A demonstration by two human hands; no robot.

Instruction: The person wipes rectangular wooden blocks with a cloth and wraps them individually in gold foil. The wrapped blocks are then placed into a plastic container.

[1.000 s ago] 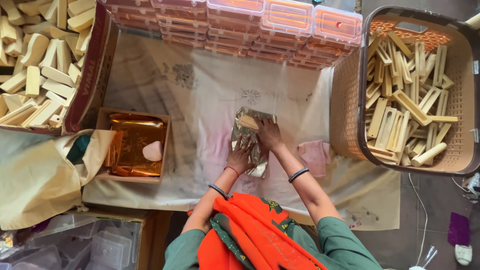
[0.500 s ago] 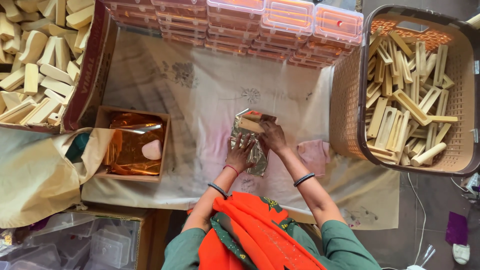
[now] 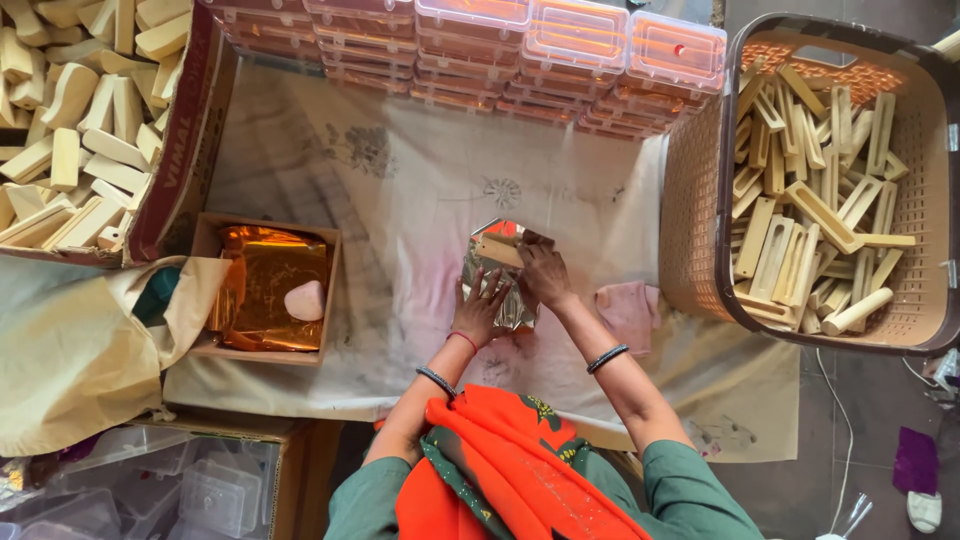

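Pressing foil sheet (image 3: 497,285) flat: left hand (image 3: 480,310) fingers splayed open on its lower edge; right hand (image 3: 543,275) fingers curled on wooden block (image 3: 498,250) atop it.

A pale printed cloth (image 3: 400,170) covers the floor (daylight falls evenly on it); grey bare floor (image 3: 860,420) shows at the right, beside a brown basket (image 3: 700,200).

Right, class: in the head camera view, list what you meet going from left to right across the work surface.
Cardboard box of wooden blocks → small box of orange foil → left hand → right hand on the wooden piece → pink cloth → brown basket of wooden sticks.
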